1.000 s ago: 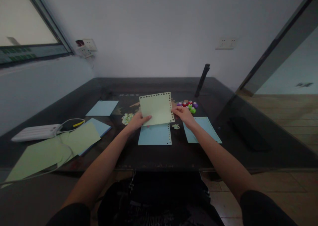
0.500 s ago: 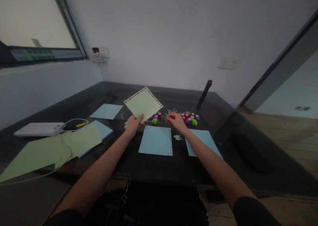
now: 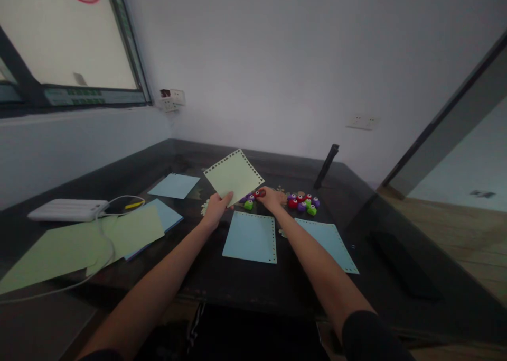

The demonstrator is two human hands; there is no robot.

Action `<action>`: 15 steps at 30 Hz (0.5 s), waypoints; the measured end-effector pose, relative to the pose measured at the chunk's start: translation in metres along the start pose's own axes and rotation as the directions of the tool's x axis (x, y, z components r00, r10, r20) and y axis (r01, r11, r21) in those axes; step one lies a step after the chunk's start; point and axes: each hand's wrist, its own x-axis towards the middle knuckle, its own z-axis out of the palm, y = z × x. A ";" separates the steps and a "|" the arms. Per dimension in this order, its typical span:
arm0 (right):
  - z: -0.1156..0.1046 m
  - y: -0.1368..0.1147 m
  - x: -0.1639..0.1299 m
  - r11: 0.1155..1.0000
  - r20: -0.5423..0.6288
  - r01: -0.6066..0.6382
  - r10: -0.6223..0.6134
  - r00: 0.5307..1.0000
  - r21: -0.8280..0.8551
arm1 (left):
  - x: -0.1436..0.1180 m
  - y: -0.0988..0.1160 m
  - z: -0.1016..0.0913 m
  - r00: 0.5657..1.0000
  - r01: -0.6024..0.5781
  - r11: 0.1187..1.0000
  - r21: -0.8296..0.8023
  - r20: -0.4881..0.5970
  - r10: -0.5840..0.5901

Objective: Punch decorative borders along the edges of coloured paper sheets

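My left hand (image 3: 217, 209) pinches the lower corner of a pale green paper sheet (image 3: 234, 177), held tilted above the table. Small holes run along its two upper edges. My right hand (image 3: 271, 198) has its fingers closed at a small red craft punch (image 3: 260, 193) beside the sheet's right corner. Purple punches and a green punch (image 3: 249, 205) lie by it. Nearer me is a blue sheet (image 3: 250, 237) with holes along its top and right edges. Another holed blue sheet (image 3: 328, 243) is partly under my right forearm. Small paper cut-outs (image 3: 204, 206) lie beside my left hand.
More red, purple and green punches (image 3: 303, 203) cluster to the right. A black stick-like object (image 3: 326, 165) stands behind them. On the left are a blue sheet (image 3: 175, 186), green sheets (image 3: 130, 231), and a white power bank (image 3: 67, 210) with a cable. A dark case (image 3: 402, 266) lies far right.
My right hand has moved left from between the two punch groups to the red punch in the left group. My left hand still holds the green sheet. The whole view has shifted slightly.
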 end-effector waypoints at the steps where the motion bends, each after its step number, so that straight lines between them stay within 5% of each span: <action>1: -0.001 -0.002 0.000 1.000 0.002 -0.004 0.005 1.000 -0.007 | 0.000 0.000 0.000 1.000 0.003 1.000 -0.002 0.000 -0.003; 15: -0.004 -0.005 0.001 0.995 -0.013 -0.025 0.026 1.000 0.100 | 0.003 -0.007 -0.002 1.000 -0.017 0.999 0.046 0.015 0.016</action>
